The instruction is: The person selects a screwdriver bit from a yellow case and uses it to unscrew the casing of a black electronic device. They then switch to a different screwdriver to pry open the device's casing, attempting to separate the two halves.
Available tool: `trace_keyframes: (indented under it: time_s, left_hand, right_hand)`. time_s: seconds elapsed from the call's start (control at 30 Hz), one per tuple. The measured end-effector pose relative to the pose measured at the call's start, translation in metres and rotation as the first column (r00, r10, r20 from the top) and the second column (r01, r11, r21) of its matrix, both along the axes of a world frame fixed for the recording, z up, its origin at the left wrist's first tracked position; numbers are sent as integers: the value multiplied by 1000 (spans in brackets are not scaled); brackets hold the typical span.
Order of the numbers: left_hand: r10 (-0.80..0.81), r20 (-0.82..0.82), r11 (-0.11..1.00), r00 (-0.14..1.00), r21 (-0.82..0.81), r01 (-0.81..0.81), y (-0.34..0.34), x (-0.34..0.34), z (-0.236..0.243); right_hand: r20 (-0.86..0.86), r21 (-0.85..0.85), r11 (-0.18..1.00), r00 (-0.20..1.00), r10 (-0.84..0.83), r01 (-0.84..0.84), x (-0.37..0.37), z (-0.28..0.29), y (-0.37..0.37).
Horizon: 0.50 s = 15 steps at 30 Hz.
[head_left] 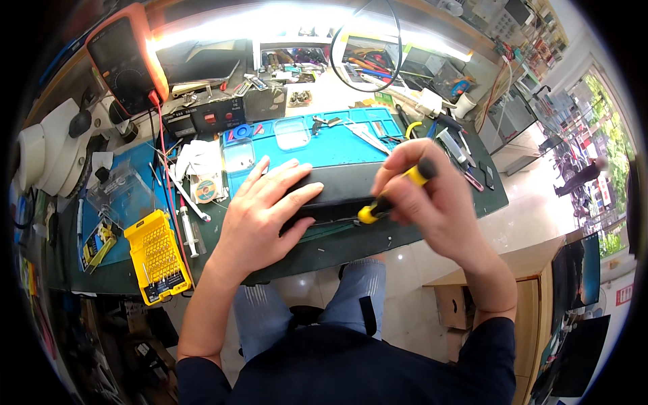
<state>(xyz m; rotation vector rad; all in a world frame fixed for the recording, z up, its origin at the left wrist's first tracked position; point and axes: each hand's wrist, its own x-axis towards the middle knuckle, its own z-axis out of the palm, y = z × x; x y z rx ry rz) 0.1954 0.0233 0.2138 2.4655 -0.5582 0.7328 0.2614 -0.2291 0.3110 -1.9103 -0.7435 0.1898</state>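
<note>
A long black case lies along the front of the workbench, partly over a blue repair mat. My left hand holds its left end, fingers spread over the top and thumb against the near side. In my right hand is a screwdriver with a yellow and black handle, tilted, its lower yellow end by the case's near right side. My fingers are closed round it. I cannot make out the screwdriver's tip or whether it touches the case.
To the left lie an open yellow bit set, a syringe and red and black leads from an orange multimeter. Clear plastic trays and tweezers rest on the mat. A black cable loop hangs above. Pliers and tools lie right.
</note>
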Motion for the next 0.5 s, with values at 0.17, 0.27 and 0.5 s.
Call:
trace_keyframes:
  time_s: [0.17,0.27,0.5]
  left_hand:
    - [-10,1,998,1000,-58,10,0,3,-4]
    - [-58,-59,978,997,-201,45,4,3,-7]
    - [-59,-57,978,997,-202,46,5,2,-9]
  right_hand:
    - [397,28,994,914,82,-102,5,-48,0]
    - [575,-47,995,812,104,-93,8,-50,6]
    - [551,-48,993,826,119,-110,12,-57,10]
